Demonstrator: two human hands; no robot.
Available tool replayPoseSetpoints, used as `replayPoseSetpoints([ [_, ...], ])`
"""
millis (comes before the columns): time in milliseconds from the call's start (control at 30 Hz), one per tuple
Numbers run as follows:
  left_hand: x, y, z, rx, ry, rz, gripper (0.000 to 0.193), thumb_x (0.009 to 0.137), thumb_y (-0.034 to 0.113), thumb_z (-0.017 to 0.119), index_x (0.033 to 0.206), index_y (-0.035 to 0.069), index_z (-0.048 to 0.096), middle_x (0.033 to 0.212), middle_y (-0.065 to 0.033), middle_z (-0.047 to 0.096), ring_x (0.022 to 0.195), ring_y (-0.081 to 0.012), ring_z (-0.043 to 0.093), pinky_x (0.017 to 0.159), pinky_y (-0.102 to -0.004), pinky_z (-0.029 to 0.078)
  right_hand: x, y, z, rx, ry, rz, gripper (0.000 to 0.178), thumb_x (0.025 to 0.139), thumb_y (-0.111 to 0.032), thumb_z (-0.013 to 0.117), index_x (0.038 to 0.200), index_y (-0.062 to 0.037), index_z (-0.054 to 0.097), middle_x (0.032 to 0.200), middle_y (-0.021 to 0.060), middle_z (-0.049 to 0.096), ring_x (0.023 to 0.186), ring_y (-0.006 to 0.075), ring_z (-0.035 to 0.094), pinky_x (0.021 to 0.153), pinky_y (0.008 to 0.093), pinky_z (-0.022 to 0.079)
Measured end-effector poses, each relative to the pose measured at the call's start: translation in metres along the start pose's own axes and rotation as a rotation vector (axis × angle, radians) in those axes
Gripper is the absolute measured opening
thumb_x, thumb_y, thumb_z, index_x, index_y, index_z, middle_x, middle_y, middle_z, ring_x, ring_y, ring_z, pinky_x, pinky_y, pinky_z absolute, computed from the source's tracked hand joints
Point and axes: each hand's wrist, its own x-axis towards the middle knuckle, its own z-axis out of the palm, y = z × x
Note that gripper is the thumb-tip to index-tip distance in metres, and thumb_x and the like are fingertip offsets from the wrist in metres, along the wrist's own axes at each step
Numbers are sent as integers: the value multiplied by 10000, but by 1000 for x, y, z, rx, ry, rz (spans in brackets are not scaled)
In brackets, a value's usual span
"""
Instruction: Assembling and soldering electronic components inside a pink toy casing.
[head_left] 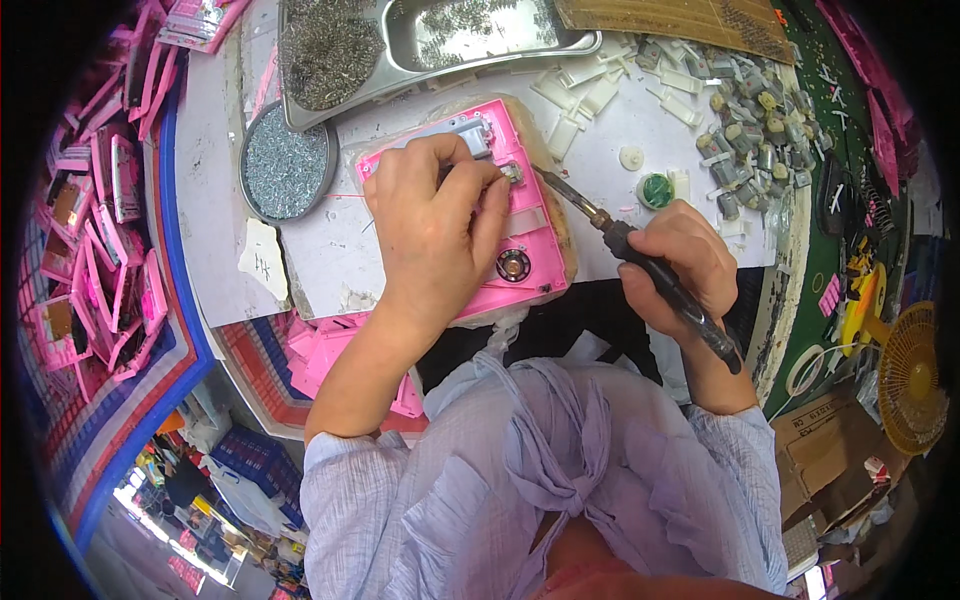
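A pink plastic case (540, 245) lies open-side up on a padded block, with a round black speaker (514, 264) and a grey part (475, 140) inside. Over its upper half is my left hand (435, 205), fingers pinched together beside a small metal part (511, 173). Whatever the fingertips hold is hidden; a thin wire sticks out left of the hand. My right hand (685, 265) is wrapped round the black handle of a soldering iron (650, 262). The iron's metal tip points up and left, close to the case's right edge.
A round dish of small screws (288, 165) stands left, below a metal tray (440, 65) of small metal parts. Right lie white plastic pieces (580, 100), a small green-filled pot (656, 190) and piled grey motors (750, 140). Pink cases (105, 240) heap far left; a yellow fan (912, 378) stands right.
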Motion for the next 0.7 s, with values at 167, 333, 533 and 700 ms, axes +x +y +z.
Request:
replayPoseSetpoints([
  [167, 2, 1, 2, 50, 4, 7, 146, 788, 101, 804, 895, 87, 706, 968, -66, 591, 898, -269, 526, 810, -405, 375, 3, 6, 4, 11, 7, -2, 328, 763, -25, 827, 1056, -7, 681, 753, 89, 631, 596, 235, 573, 541, 334, 426],
  [333, -6, -3, 8, 22, 42, 12, 149, 781, 128, 801, 883, 109, 694, 969, -44, 599, 912, -263, 522, 802, -417, 342, -1, 6, 2, 16, -2, 6, 334, 756, -20, 824, 1057, -6, 681, 748, 83, 627, 588, 234, 567, 537, 331, 427],
  [533, -5, -2, 9, 46, 46, 31, 156, 774, 121, 803, 880, 115, 688, 973, -40, 605, 913, -262, 526, 796, -414, 336, -8, 6, 4, 21, -9, 16, 347, 746, -28, 831, 1060, -20, 686, 728, 74, 612, 576, 229, 558, 523, 330, 421],
  [700, -6, -2, 9, 46, 45, 33, 160, 776, 124, 802, 887, 113, 686, 977, -42, 608, 918, -265, 530, 805, -420, 340, -8, 7, 8, 16, -14, 7, 359, 738, -37, 837, 1064, -30, 687, 705, 65, 593, 567, 226, 550, 515, 331, 415],
])
